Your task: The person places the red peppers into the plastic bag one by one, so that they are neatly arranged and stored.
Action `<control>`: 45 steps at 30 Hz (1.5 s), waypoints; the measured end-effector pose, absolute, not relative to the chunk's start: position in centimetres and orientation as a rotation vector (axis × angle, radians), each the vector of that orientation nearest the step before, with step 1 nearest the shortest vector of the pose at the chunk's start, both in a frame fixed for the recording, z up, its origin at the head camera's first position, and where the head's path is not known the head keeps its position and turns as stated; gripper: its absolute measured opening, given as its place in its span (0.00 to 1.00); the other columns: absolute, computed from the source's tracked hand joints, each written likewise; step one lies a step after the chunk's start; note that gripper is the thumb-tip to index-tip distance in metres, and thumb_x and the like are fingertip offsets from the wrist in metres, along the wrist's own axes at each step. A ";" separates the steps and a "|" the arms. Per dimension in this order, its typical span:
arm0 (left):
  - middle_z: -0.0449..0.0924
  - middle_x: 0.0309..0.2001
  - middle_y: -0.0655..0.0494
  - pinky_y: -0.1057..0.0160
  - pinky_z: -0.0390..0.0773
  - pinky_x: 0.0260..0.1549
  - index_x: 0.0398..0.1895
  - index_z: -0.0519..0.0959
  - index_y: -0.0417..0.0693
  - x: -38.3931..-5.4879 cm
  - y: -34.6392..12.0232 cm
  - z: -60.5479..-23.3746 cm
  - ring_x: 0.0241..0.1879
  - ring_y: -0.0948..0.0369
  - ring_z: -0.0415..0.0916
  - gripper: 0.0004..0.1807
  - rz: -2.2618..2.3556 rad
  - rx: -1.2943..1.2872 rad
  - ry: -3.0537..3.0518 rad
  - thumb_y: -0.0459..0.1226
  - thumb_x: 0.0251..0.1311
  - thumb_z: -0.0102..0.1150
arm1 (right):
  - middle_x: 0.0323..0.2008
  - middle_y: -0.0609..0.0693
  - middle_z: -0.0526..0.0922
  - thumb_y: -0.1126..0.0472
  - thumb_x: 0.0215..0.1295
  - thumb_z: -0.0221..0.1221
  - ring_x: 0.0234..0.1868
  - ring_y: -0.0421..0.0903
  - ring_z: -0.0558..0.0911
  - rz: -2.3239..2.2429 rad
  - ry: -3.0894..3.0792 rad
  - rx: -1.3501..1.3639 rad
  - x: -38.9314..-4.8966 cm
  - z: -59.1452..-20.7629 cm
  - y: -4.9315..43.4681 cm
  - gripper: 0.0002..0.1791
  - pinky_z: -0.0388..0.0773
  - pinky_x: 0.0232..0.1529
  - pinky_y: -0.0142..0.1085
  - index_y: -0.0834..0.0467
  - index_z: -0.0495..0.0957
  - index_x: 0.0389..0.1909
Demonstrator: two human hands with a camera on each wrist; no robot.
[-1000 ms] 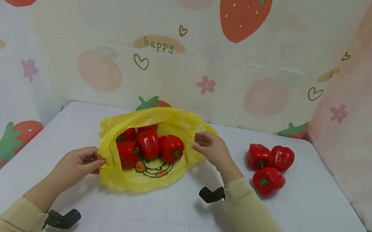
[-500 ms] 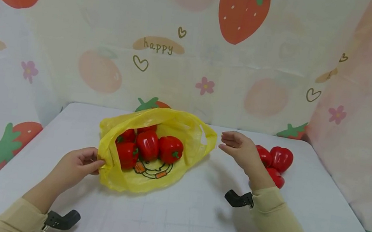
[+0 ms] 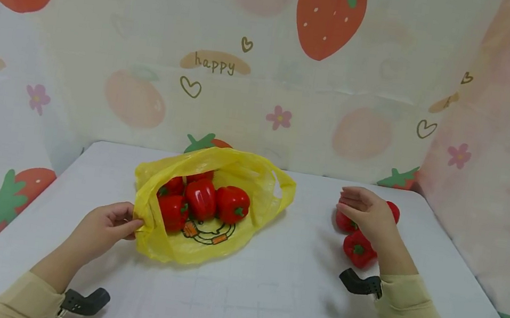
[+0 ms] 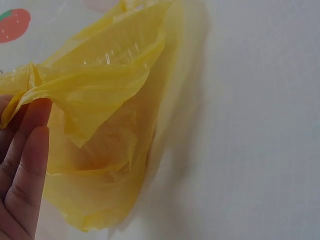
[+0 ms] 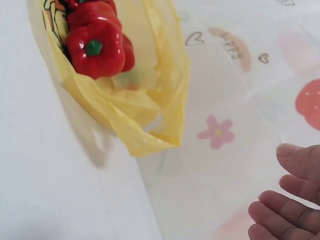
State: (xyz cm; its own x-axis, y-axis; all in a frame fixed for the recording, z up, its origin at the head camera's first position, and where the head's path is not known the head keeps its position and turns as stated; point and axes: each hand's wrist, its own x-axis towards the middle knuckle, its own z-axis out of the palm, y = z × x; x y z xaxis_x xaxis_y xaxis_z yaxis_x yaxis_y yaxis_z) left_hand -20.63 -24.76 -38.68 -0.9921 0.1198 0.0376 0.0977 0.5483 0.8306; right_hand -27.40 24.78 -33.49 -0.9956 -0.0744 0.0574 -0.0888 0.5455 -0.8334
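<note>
Left grip [image 3: 103,225], a bare hand coming from a beige sleeve [image 3: 21,297] on the near left, pinches the left rim of a yellow plastic bag [image 3: 260,205] between thumb and fingers. Black wrist cameras [image 3: 86,300] sit at both cuffs. The bag lies on a white counter [image 3: 235,307], left of the middle, its mouth spread toward the near side. Inside it, red bell peppers [image 3: 172,212] are clustered: one nearest at the left, one in the middle, one at the right with its green stem facing near, and two farther back, partly hidden.

On the right, the right grip [image 3: 371,214] is fairly wide, thumb parted from the fingers, holding nothing. Three loose red bell peppers [image 3: 359,249] lie there, the near one showing most, the left and far right ones partly covered by the hand; whether it touches any, I cannot tell. Beyond the far edge stands a pale backdrop [image 3: 241,114] printed with strawberries, hearts, pink flowers and "happy".
</note>
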 end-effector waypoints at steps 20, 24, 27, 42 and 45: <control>0.78 0.41 0.48 0.66 0.80 0.36 0.44 0.75 0.43 -20.5 -24.8 -38.7 0.37 0.58 0.78 0.18 1.441 0.172 2.755 0.47 0.58 0.57 | 0.60 0.62 0.67 0.45 0.62 0.54 0.59 0.60 0.66 1.350 -2.839 -0.016 -25.0 -35.3 31.2 0.34 0.70 0.53 0.53 0.60 0.60 0.64; 0.78 0.40 0.49 0.66 0.80 0.35 0.44 0.75 0.43 -20.5 -24.7 -38.5 0.36 0.59 0.78 0.17 1.444 0.177 2.760 0.45 0.59 0.57 | 0.61 0.63 0.64 0.43 0.61 0.54 0.61 0.62 0.62 1.329 -2.879 -0.075 -25.0 -35.9 31.9 0.36 0.69 0.53 0.56 0.59 0.59 0.65; 0.78 0.40 0.49 0.67 0.80 0.35 0.44 0.75 0.43 -20.5 -24.7 -38.5 0.36 0.59 0.78 0.17 1.446 0.178 2.761 0.45 0.59 0.57 | 0.63 0.63 0.61 0.42 0.61 0.54 0.62 0.64 0.58 1.327 -2.925 -0.119 -25.1 -36.3 32.3 0.37 0.69 0.52 0.57 0.58 0.59 0.65; 0.78 0.41 0.48 0.66 0.80 0.35 0.43 0.75 0.42 -20.4 -24.6 -38.4 0.36 0.59 0.78 0.16 1.456 0.155 2.748 0.45 0.59 0.57 | 0.62 0.66 0.60 0.39 0.61 0.51 0.62 0.66 0.55 1.303 -3.041 -0.125 -25.4 -37.3 32.7 0.37 0.67 0.53 0.59 0.59 0.62 0.63; 0.78 0.40 0.48 0.66 0.80 0.35 0.43 0.75 0.43 -20.5 -24.6 -38.4 0.36 0.59 0.78 0.16 1.446 0.159 2.757 0.45 0.59 0.57 | 0.62 0.66 0.60 0.38 0.61 0.51 0.62 0.66 0.55 1.286 -3.066 -0.124 -25.4 -37.3 32.8 0.37 0.67 0.53 0.60 0.59 0.62 0.63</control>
State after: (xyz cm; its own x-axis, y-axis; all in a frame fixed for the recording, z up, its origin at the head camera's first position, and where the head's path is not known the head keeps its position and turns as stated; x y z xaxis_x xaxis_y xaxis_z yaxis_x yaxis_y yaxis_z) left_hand -20.50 -24.60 -38.40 -0.9945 0.1016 0.0253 0.0786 0.5646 0.8216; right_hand -25.37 32.80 -37.35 -0.9801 -0.0030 -0.1984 0.1394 0.7012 -0.6992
